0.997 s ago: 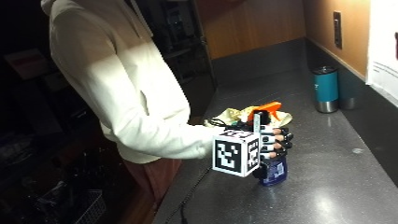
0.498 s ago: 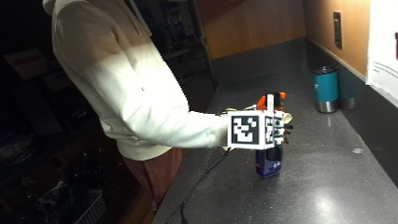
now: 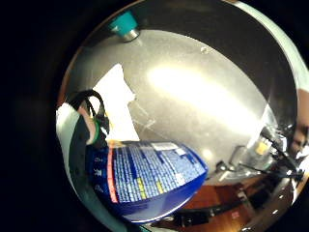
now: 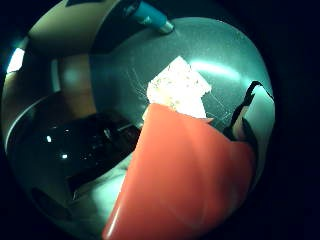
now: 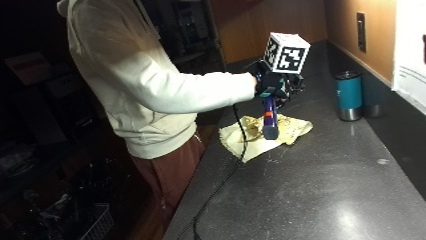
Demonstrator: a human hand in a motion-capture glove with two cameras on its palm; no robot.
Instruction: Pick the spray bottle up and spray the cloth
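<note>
Since a second ago, when the spray bottle [image 5: 269, 120] stood low by the counter's near edge in the gloved right hand [image 5: 274, 85], I have brought it up off the surface and across, and it now hangs in the air above the cloth [image 5: 266, 134], with its blue body pointing down and the hand's fingers wrapped round its neck. From the little-finger palm camera the blue labelled body [image 3: 145, 174] fills the near field, close against the palm, and the pale cloth [image 3: 116, 104] lies on the counter beyond it; from the thumb side the orange trigger head [image 4: 180, 185] blocks most of the view with the cloth [image 4: 177, 90] just past it. I read the pick-up as done and the aim as roughly set, so what is left is the squeeze itself; I cannot quite make out which way the nozzle faces, and it may need turning toward the cloth first. The cloth sits crumpled and yellowish near the counter's front edge, well apart from a teal tumbler [image 5: 349, 95] standing upright by the back wall. The counter [image 5: 333, 190] is dark and speckled, with glare on it, and the wall behind is wood-toned with a white sheet at the far right. The room beyond the person is dim.
</note>
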